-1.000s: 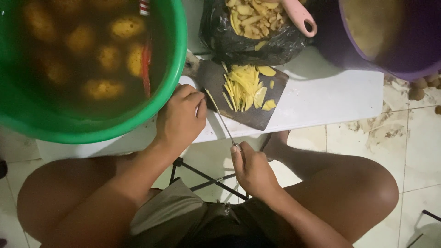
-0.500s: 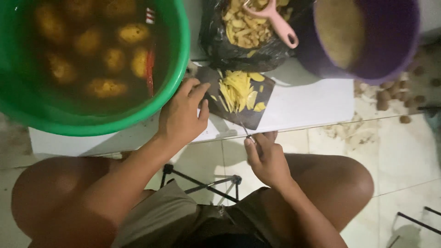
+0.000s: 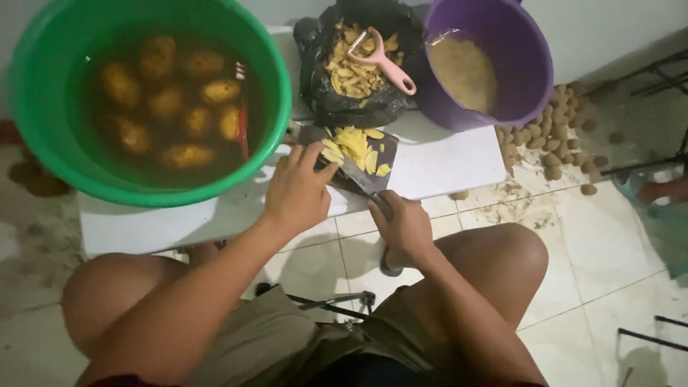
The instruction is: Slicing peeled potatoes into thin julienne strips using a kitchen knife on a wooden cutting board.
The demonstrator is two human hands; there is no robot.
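A small dark cutting board [image 3: 385,146] lies on a low white table [image 3: 451,161] and carries a heap of yellow potato strips [image 3: 353,142]. My left hand [image 3: 301,190] rests at the board's near left edge, fingertips touching the strips. My right hand [image 3: 401,223] is closed on the handle of a knife [image 3: 356,184], whose blade lies across the board's near edge, just beside my left fingers. Both knees are spread below the table.
A green basin [image 3: 281,107] of water with several peeled potatoes stands at the left. Behind the board are a black bag of peels [image 3: 330,107] with a pink peeler [image 3: 383,63] and a purple bucket [image 3: 527,64]. Small unpeeled potatoes [image 3: 552,147] lie on the tiled floor at the right.
My right hand has brought the knife up from below the table edge to the board. My left hand slid forward onto the strips. The view has shifted a little to the left.
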